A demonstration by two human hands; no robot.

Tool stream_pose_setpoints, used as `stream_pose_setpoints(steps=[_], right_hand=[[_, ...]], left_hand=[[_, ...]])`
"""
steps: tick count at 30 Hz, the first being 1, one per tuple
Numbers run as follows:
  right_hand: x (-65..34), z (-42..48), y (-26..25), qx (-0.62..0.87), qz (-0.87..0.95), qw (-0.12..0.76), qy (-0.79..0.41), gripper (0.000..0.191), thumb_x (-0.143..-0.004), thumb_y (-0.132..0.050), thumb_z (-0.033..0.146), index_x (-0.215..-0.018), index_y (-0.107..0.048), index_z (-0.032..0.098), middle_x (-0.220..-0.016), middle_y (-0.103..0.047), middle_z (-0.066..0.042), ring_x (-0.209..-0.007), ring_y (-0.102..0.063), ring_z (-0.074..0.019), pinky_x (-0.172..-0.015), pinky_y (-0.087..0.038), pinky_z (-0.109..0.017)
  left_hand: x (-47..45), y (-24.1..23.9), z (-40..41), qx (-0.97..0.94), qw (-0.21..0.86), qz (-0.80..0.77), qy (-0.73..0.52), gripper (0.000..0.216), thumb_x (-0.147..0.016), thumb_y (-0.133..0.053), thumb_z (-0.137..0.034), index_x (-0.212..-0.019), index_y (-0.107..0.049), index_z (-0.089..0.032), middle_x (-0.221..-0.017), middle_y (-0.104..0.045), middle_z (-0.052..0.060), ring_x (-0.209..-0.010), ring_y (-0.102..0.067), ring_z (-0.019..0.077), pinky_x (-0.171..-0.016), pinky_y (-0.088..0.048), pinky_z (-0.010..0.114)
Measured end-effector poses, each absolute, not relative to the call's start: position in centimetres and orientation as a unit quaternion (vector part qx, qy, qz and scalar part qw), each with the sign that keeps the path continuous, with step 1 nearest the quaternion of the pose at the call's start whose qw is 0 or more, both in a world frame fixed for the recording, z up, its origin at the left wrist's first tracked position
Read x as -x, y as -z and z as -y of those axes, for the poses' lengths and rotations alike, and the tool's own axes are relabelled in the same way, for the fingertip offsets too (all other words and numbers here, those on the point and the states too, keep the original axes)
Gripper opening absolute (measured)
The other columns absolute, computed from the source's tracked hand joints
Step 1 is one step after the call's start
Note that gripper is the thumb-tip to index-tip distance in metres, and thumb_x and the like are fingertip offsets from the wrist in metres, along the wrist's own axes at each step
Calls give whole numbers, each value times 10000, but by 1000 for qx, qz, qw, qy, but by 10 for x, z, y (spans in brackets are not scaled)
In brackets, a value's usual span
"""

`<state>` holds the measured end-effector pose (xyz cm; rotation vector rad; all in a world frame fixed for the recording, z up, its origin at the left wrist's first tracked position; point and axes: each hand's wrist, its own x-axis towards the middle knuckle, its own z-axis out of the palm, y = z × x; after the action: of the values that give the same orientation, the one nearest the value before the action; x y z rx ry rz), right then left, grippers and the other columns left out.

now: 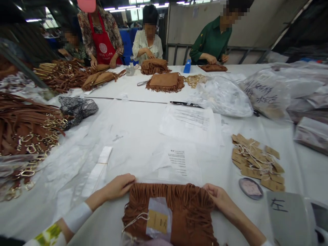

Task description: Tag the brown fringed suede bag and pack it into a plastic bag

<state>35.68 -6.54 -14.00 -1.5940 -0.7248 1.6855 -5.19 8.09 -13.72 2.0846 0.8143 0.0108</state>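
A brown fringed bag (189, 218) lies at the table's near edge, its fringe spread along the far side and both flanks. A kraft paper tag (157, 220) on white string rests on it, over a small clear plastic sleeve (156, 204). My left hand (120, 186) pinches the bag's far left corner between thumb and fingers. At the far right corner, my right hand (215, 194) is closed on the fringe edge. Something pale, partly cut off, covers the bag's near edge.
Printed plastic bags (176, 160) lie just beyond. Kraft tags (256, 160) and a round dish (251, 188) sit right; brown straps with gold clasps (30, 136) are heaped left. Several co-workers handle bags across the table, near another fringed bag (165, 82).
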Motion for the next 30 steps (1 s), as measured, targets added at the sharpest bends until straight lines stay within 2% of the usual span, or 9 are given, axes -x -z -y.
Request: stream_pose_setpoints(steps=[2,5,9,13,18,20,24,27,30], right_hand=[[-355,63,139,608,278,348,-657,554,-576,-755,652,-721,-531,166,-565,-566,31,-479,-434,-73,-482,-275,-210],[-355,64,140,594,284,353,-665,575,-553,-761,664,-740,-555,161,-608,-599,15,-512,-464,-86,-497,-304,-215],[-357,70,140,592,274,361,-666,504,-629,-742,621,-745,-566,164,-611,-593,17,-517,-454,-85,-501,-312,-218],[-359,72,136,579,244,396,-670,401,-725,-698,544,-741,-566,166,-623,-581,18,-550,-483,-99,-533,-354,-229],[-357,63,129,581,278,397,-654,394,-694,-716,522,-734,-529,177,-638,-580,14,-563,-494,-109,-538,-354,-231],[-353,60,130,619,320,402,-594,422,-639,-746,514,-666,-472,194,-559,-504,52,-511,-426,-89,-497,-302,-215],[-346,62,136,698,398,440,-401,505,-637,-714,491,-536,-295,228,-487,-289,92,-481,-276,-71,-467,-244,-216],[-346,74,141,716,464,410,-324,467,-685,-672,459,-511,-307,226,-494,-302,76,-492,-296,-83,-483,-279,-228],[-348,92,144,702,529,340,-333,361,-710,-655,427,-548,-409,218,-524,-407,51,-522,-387,-107,-515,-328,-239]], left_hand=[[57,132,-82,-872,392,-293,-8,148,-879,-403,-230,-892,-548,-208,-886,-564,38,-859,-492,189,-792,-368,299],[55,136,-77,-818,461,-342,-35,45,-811,-513,-234,-785,-534,-204,-810,-534,24,-825,-468,189,-780,-359,292],[46,149,-68,-703,569,-423,-53,299,-860,-479,-394,-644,-414,-199,-603,-399,-35,-600,-386,130,-595,-330,244],[44,148,-68,-635,650,-414,-41,411,-897,-325,-551,-682,-384,-206,-607,-388,-48,-546,-373,106,-536,-343,228],[40,139,-69,-570,724,-384,-58,453,-744,-613,-584,-687,-376,-202,-636,-401,-57,-581,-364,90,-543,-296,203],[34,140,-65,-622,651,-423,-103,447,-755,-632,-528,-641,-348,-203,-597,-356,-68,-565,-334,84,-533,-258,203],[29,149,-52,-779,376,-457,-206,439,-864,-525,-376,-542,-284,-200,-530,-268,-70,-512,-285,83,-523,-213,236],[37,159,-44,-846,274,-401,-220,380,-875,-521,-317,-552,-361,-196,-532,-334,-62,-496,-319,85,-528,-235,242],[51,168,-37,-859,266,-397,-185,334,-880,-521,-317,-591,-401,-201,-551,-388,-57,-502,-375,86,-528,-268,227]])
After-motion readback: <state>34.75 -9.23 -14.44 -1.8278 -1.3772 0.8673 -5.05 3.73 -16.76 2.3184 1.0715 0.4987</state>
